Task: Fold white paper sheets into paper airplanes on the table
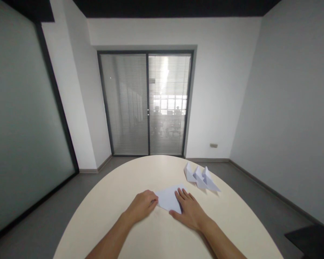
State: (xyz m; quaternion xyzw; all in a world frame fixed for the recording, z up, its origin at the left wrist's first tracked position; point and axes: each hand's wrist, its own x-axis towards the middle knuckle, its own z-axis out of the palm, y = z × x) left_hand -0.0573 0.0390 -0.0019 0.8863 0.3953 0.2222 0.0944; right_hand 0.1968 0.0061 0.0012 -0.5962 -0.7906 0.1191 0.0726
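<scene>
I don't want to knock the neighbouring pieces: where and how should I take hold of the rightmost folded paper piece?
Probably pinch the rightmost folded paper piece lightly by its raised peak, coming from above and the right. The peak stands up at its far end, while the near end tapers low to a point; the middle folded piece sits close on its left.

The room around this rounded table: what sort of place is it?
Probably a meeting room, perhaps in an office. A pale, rounded table fills the foreground, a glazed, blind-covered partition stands ahead, and a large, frosted-looking pane stands at the left.
</scene>
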